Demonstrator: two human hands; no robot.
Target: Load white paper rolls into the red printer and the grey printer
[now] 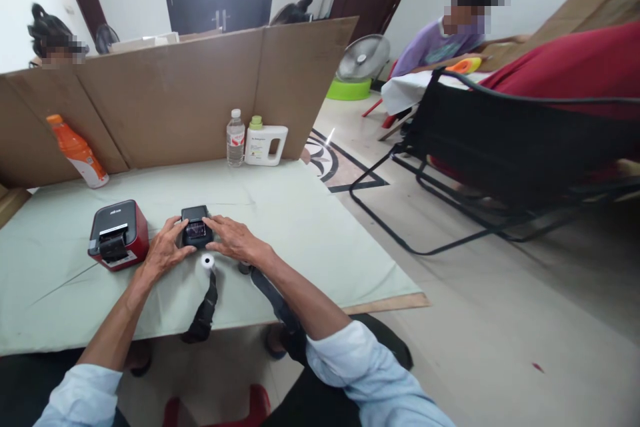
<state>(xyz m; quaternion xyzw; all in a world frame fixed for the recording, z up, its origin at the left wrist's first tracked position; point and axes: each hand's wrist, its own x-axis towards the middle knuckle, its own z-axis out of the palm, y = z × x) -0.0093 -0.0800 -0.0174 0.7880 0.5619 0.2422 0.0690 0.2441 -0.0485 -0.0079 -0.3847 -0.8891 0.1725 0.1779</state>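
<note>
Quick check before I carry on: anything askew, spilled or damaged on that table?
Yes: a crumpled dark strip trails from the white roll to the near edge of the table, loose rather than wound. What looks like a second dark strip lies to its right. No spill or breakage shows.

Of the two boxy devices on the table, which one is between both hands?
The smaller black device, between the left hand and the right hand; the larger device, outside the left hand, has red sides.

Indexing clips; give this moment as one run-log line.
left hand: on black device, left side | right hand: on its right side | nearby: red-black machine, white roll
</note>
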